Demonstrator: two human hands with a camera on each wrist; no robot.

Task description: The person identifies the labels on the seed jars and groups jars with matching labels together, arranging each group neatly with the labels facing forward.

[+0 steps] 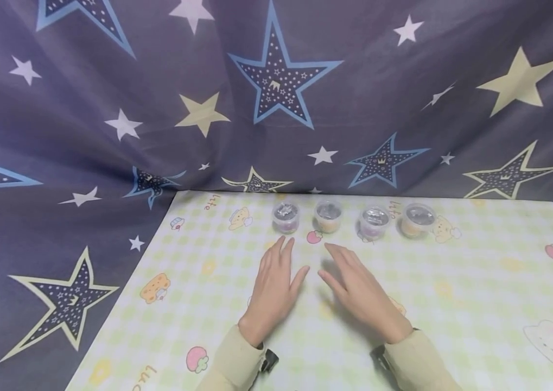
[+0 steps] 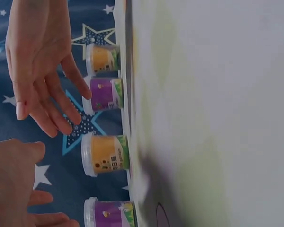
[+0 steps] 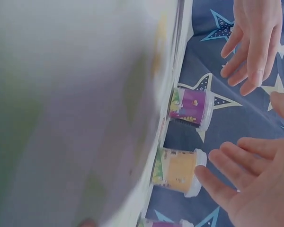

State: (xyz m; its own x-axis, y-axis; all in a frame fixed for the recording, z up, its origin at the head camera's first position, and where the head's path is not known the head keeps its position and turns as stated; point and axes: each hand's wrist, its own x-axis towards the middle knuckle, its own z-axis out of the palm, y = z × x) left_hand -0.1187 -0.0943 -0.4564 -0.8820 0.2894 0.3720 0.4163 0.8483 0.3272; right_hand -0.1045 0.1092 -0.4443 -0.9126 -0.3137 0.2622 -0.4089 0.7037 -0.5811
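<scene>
Several small lidded tubs stand in a row near the table's back edge. From left in the head view come a purple tub (image 1: 286, 218), an orange tub (image 1: 328, 217), a second purple tub (image 1: 373, 223) and a second orange tub (image 1: 417, 220). My left hand (image 1: 274, 282) has its fingers extended just in front of the leftmost tub and holds nothing. To its right, my right hand (image 1: 359, 288) is likewise extended and holds nothing. The palms face each other with a gap between. In the left wrist view the tubs' orange label (image 2: 105, 153) and purple label (image 2: 104, 93) show.
A pale green checked cloth (image 1: 491, 304) with cartoon prints covers the table. Behind it hangs a dark curtain (image 1: 364, 98) patterned with stars. The curtain meets the table's back edge just beyond the tubs.
</scene>
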